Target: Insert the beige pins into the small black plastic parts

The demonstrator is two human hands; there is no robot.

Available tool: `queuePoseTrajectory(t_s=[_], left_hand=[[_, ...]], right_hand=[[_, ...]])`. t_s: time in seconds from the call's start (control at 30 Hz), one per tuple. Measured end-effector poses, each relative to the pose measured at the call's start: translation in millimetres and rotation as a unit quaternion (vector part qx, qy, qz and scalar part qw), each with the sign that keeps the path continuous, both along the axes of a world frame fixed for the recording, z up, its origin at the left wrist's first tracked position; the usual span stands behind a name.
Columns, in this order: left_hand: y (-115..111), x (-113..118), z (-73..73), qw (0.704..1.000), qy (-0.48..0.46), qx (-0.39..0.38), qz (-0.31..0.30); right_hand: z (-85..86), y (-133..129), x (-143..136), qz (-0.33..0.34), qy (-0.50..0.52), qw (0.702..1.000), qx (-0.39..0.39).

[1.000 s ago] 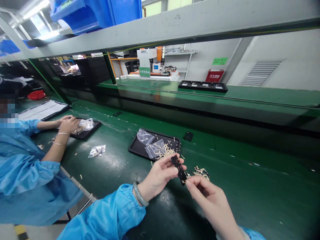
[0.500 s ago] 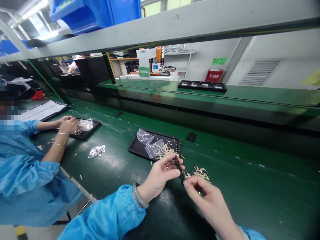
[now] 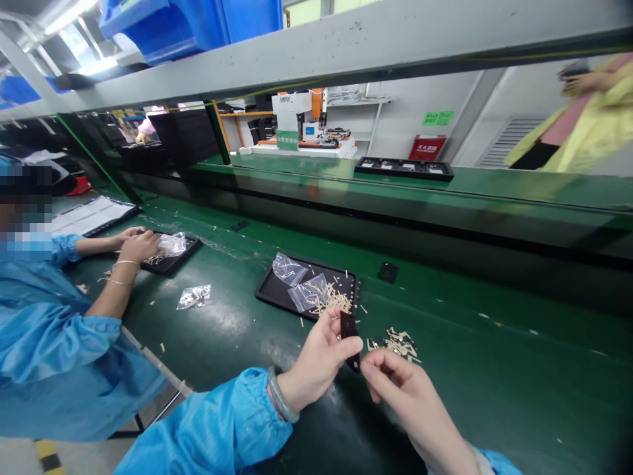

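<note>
My left hand point(image 3: 319, 353) is closed on a flat black plastic part point(image 3: 350, 326), thumb across its face. The part tilts down toward my right hand point(image 3: 395, 379), whose thumb and forefinger are pinched together at its lower edge; anything between those fingertips is too small to make out. Just behind my hands is a heap of small cream strips and dark bits point(image 3: 398, 343) on the green bench. Beyond my left hand lies a black tray point(image 3: 270, 293) with clear plastic bags point(image 3: 309, 292) and a pile of cream strips point(image 3: 336, 300).
A co-worker in a blue smock point(image 3: 54, 343) works at the left over another black tray point(image 3: 173, 267). Between us lies a small clear bag point(image 3: 194, 297). A black part point(image 3: 388, 272) rests behind my tray. A raised shelf holds a compartmented tray point(image 3: 403, 169). Someone in yellow point(image 3: 588, 125) stands beyond it.
My left hand has turned the black part so its broad face shows more. My right fingers remain pinched near its lower end. A person in yellow has come into view at the upper right.
</note>
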State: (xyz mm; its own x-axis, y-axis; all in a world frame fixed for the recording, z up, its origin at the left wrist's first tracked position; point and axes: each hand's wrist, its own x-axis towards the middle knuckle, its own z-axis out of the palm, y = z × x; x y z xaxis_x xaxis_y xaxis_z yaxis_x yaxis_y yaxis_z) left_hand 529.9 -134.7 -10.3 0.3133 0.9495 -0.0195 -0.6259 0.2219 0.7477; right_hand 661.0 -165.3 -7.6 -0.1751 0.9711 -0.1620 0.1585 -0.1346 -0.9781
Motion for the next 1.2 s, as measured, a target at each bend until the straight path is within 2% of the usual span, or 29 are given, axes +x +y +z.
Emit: queuePoseTrajectory(t_s=[0.23,0.43,0.63,0.77,1.03,1.2], left_hand=[[-3,0,-0.6,1.000,-0.012,0.002,0.003],[-2,0,3.2,0.999,0.024,-0.008,0.043],[-4,0,5.9,0.997,0.048,-0.021,0.057],[-5,-1,4.3,0.996,0.063,-0.011,0.062],[-8,-3,-4.1,0.986,0.130,0.034,0.099],[-8,-3,-3.7,0.983,0.150,0.060,0.089]], right_hand=[[-2.8,-1,-2,-0.006,0.034,0.999,-0.012],[-6.9,1,2,-0.001,0.084,0.996,-0.041],[-11.1,4,3,0.006,0.140,0.987,-0.079],[-11.6,5,4,-0.006,0.123,0.990,-0.065],[-8.2,0,4,-0.043,0.016,0.999,0.022],[-5.4,1,1,-0.039,0.073,0.996,-0.030]])
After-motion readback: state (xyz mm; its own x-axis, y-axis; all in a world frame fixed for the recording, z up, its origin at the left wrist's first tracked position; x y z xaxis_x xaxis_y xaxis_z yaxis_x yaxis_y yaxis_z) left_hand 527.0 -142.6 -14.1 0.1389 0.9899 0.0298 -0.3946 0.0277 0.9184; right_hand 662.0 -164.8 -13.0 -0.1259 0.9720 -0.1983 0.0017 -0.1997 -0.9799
